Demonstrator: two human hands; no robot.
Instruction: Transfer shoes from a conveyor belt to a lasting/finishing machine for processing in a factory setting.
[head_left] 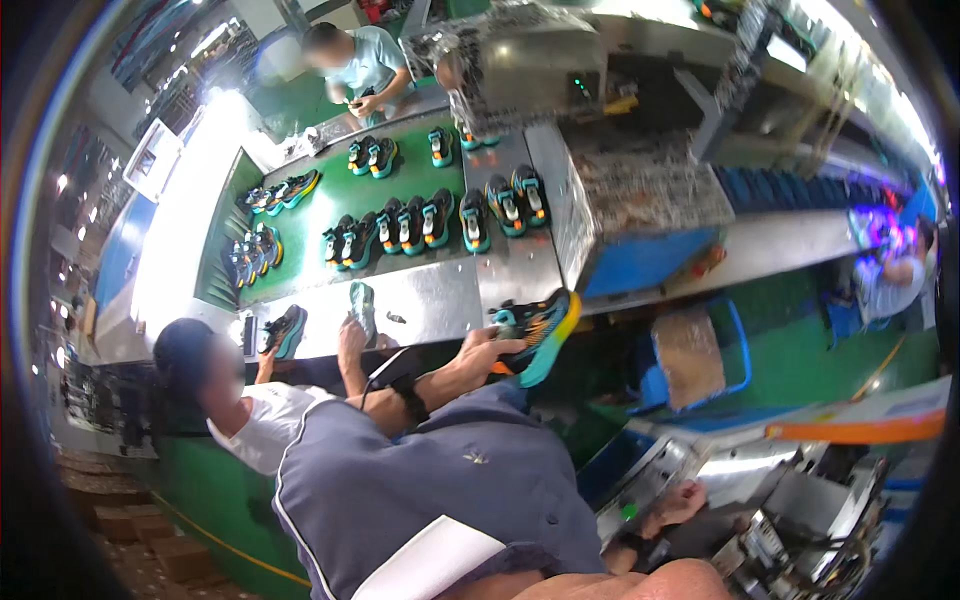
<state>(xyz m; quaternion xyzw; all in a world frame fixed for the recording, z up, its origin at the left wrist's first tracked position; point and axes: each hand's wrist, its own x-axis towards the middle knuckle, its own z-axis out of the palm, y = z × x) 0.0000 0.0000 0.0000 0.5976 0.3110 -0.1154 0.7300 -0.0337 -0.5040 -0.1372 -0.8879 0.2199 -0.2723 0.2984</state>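
The shoe (550,338) is sitting at the near edge of the desk (430,305), black and orange above a teal and yellow sole; whether it is touching the edge cannot be told. Its long axis is slanting from the teal end, low and nearer the body, to the yellow end, up and to the right. The sole is facing right and down, the laced side left and up.

The left hand (485,352) is clamping the shoe from its left side, so the shoe is lying just right of that hand, at the end of a forearm wearing a black band (410,399). The right hand (682,502) is resting well apart, lower and to the right, by a metal machine (815,500); its fingers are looking curled, but whether they are holding anything cannot be told. The left hand is clearly the nearer one.

Beyond the shoe, a row of shoes (408,225) is standing across the desk. A chair (688,355) is standing to the right, and a co-worker (262,425) is working on the left.
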